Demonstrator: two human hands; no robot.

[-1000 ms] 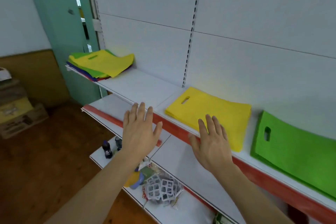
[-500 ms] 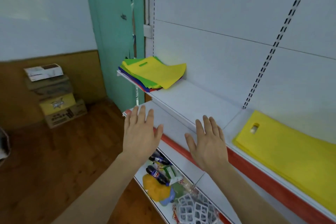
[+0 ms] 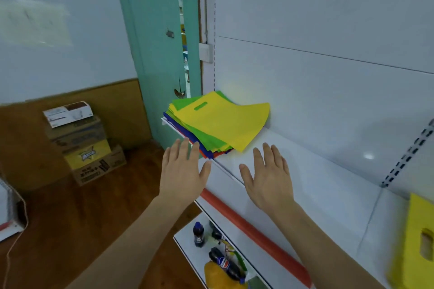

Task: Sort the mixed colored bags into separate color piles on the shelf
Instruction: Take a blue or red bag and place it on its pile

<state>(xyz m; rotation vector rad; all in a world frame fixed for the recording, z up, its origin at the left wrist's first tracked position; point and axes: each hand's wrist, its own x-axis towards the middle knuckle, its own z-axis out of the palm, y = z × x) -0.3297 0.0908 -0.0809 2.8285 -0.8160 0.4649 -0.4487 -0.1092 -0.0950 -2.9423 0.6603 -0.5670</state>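
A pile of mixed bags (image 3: 211,134) sits at the far left end of the white shelf (image 3: 305,171), close to the green door (image 3: 155,54). A yellow bag (image 3: 225,122) lies on top, with a little handle hole cut in it. Under it I can see green bags, then blue ones, and a red one at the bottom. The edges poke out like a fan.

Both hands are up in the air in front of the pile, palms down, fingers straight and a bit spread. They hold nothing. The left hand (image 3: 182,171) is just in front of the pile's near corner, by the shelf's edge, and its fingertips come close to the red and blue bag edges. I cannot tell if they touch. The right hand (image 3: 270,178) is over the bare shelf, just to the right of the pile and not touching it.

Far off to the right, at the edge of the view, lies another yellow bag (image 3: 413,241) on the same shelf, well apart from both hands.

On a lower shelf there are dark soda bottles (image 3: 198,234). Cardboard boxes (image 3: 87,148) are stacked on the wooden floor by the wall.
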